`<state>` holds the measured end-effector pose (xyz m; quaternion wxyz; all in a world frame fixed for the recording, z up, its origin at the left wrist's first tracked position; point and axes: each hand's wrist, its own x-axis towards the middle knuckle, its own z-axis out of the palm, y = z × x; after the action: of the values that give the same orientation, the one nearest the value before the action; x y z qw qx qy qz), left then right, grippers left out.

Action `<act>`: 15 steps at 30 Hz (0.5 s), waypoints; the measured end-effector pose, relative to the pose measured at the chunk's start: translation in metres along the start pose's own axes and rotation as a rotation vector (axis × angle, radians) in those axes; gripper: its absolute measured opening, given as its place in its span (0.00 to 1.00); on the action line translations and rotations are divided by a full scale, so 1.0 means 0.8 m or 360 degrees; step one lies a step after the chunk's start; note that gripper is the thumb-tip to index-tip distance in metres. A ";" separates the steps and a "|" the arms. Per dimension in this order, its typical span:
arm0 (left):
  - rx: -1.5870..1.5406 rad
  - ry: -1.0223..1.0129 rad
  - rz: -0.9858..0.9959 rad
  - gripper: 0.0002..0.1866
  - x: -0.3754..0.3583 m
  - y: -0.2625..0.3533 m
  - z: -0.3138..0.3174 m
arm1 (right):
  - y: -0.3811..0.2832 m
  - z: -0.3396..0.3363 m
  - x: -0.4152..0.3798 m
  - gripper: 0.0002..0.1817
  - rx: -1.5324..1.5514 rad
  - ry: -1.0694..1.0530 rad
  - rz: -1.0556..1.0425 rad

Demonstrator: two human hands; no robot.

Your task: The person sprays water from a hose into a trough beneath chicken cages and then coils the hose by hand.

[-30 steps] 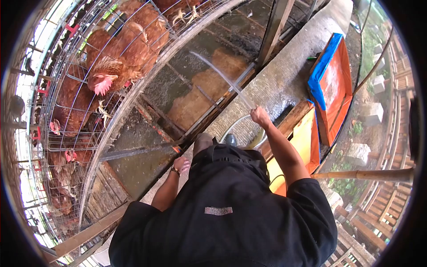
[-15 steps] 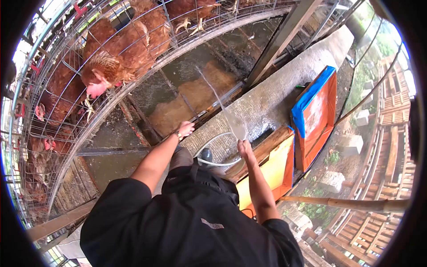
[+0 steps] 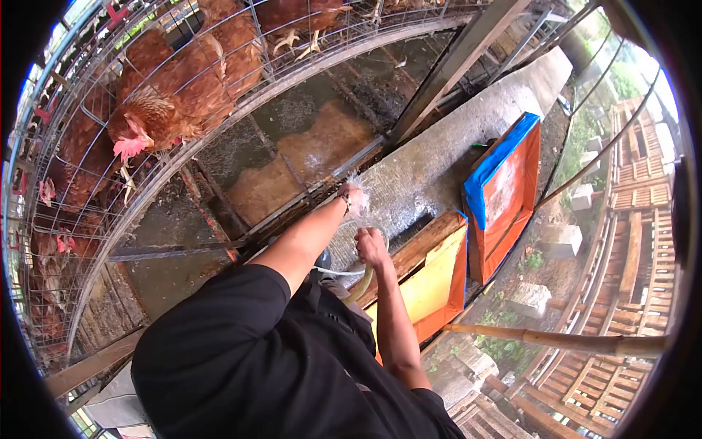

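Observation:
My right hand (image 3: 371, 246) is closed round a pale hose (image 3: 360, 287), which curves down in front of my body. Water from the hose strikes my left hand (image 3: 354, 199) and sprays up around it. That hand reaches over the wet concrete walkway (image 3: 453, 159), a little beyond and to the left of my right hand. Splashing water blurs its fingers. Close to my right arm stands a wooden box lined with yellow and orange sheeting (image 3: 431, 282). Farther right, another box with orange and blue sheeting (image 3: 507, 201) leans upright.
Brown hens (image 3: 190, 80) stand in a wire cage (image 3: 257, 36) at the upper left. Below it lies a wet, murky channel (image 3: 292, 157) crossed by bars. A post (image 3: 457, 69) rises beside the walkway. Bamboo poles (image 3: 556, 335) and slatted wood (image 3: 621, 271) are on the right.
My left hand has moved right and up into the water stream, which previously shot far across the channel. My right hand has shifted left with the hose.

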<state>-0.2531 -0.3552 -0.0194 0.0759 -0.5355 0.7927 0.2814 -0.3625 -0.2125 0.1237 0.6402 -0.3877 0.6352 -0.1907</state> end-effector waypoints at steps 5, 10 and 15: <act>-0.1252 0.0665 -0.1036 0.25 0.066 -0.028 0.016 | -0.031 0.004 -0.013 0.21 0.0016 -0.0099 -0.0042; -0.1534 0.0389 -0.0464 0.25 0.023 -0.058 -0.031 | -0.042 0.004 -0.017 0.22 0.0247 -0.0149 -0.0015; -0.1438 0.0731 -0.0624 0.22 -0.037 -0.118 -0.059 | 0.001 -0.011 0.022 0.24 -0.0128 0.0049 -0.0104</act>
<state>-0.1482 -0.3817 -0.0021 -0.2860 -0.7004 0.4741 0.4504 -0.3692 -0.2271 0.1127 0.6077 -0.4307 0.6391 -0.1918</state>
